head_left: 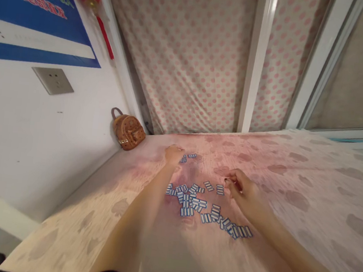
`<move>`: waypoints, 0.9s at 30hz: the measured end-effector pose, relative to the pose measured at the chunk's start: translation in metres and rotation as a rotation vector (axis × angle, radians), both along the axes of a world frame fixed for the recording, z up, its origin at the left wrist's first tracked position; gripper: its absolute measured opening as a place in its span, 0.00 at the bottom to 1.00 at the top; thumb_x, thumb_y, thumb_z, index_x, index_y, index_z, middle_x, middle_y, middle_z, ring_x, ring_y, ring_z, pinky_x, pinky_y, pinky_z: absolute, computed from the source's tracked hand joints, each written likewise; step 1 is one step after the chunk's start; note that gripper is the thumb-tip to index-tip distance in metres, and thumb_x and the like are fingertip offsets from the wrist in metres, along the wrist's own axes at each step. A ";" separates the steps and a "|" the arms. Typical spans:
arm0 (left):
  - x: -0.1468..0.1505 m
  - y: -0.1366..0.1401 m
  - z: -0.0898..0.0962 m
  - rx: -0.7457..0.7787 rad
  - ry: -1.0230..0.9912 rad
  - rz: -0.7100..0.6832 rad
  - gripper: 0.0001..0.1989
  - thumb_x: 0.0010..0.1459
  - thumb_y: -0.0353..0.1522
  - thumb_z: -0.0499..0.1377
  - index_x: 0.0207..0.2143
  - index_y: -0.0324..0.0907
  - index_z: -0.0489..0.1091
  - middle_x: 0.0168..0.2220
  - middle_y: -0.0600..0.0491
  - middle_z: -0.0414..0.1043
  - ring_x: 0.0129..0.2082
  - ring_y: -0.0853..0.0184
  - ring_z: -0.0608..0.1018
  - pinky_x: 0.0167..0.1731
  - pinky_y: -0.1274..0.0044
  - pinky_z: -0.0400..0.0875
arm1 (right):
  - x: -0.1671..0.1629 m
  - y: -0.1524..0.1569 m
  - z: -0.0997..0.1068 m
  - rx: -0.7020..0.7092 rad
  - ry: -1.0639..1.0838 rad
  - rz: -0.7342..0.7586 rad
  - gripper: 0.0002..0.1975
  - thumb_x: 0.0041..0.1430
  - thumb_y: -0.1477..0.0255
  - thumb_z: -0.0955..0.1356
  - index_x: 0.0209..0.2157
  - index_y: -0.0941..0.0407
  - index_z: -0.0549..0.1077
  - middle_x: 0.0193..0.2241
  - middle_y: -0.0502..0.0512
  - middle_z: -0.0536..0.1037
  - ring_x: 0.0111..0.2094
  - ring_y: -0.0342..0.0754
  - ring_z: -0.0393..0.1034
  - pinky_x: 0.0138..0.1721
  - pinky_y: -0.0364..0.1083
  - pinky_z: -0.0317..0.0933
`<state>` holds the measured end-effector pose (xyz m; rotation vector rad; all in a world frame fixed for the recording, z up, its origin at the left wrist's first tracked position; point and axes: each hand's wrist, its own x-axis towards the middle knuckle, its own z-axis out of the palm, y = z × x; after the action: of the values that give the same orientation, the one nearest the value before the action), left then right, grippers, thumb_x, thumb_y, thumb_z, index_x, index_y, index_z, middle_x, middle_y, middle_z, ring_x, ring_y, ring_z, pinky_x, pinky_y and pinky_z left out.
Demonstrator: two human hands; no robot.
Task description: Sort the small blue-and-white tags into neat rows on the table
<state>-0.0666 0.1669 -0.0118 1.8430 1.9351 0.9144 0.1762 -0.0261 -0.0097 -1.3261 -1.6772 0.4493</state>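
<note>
Many small flat pieces, blue with white bars, lie in a loose heap point(190, 201) on the patterned cloth, some overlapping. A smaller group of these pieces point(192, 156) sits farther back. My left hand point(173, 154) reaches down beside that far group; its fingers are blurred and partly hidden, so I cannot tell whether it holds a piece. My right hand point(241, 188) hovers just right of the heap, thumb and fingers closed in a pinch. A tiny dark spot shows at its fingertips, too small to name. One striped piece point(220, 189) lies just left of these fingertips.
A pink and cream cloth point(295, 181) with spade shapes covers the table. A brown mini backpack point(129, 132) stands at the back left corner against the wall. Behind the table hangs a dotted curtain point(194, 58) beside a white frame post point(257, 61).
</note>
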 end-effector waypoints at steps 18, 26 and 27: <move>0.018 -0.137 -0.004 -0.150 0.165 -0.179 0.11 0.48 0.37 0.69 0.31 0.40 0.76 0.36 0.46 0.79 0.38 0.59 0.79 0.37 0.75 0.69 | 0.023 0.031 -0.021 -0.052 -0.009 -0.189 0.09 0.60 0.69 0.61 0.36 0.55 0.71 0.30 0.55 0.78 0.29 0.48 0.71 0.31 0.45 0.58; 0.015 -0.132 -0.016 -0.191 0.069 -0.277 0.08 0.48 0.33 0.69 0.30 0.39 0.76 0.31 0.51 0.78 0.32 0.65 0.78 0.31 0.78 0.67 | 0.018 0.030 -0.024 -0.037 -0.019 -0.160 0.09 0.59 0.69 0.62 0.36 0.55 0.74 0.30 0.54 0.79 0.31 0.48 0.71 0.33 0.44 0.60; 0.016 -0.131 -0.017 -0.185 0.062 -0.284 0.08 0.48 0.32 0.69 0.30 0.39 0.76 0.30 0.51 0.77 0.32 0.65 0.78 0.31 0.78 0.67 | 0.017 0.030 -0.023 -0.038 -0.019 -0.157 0.09 0.58 0.69 0.63 0.36 0.55 0.74 0.30 0.54 0.79 0.30 0.47 0.71 0.33 0.44 0.60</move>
<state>-0.0510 0.0356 -0.0288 1.9866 1.6700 0.5762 0.1934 0.0035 -0.0327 -1.4815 -1.5729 0.3781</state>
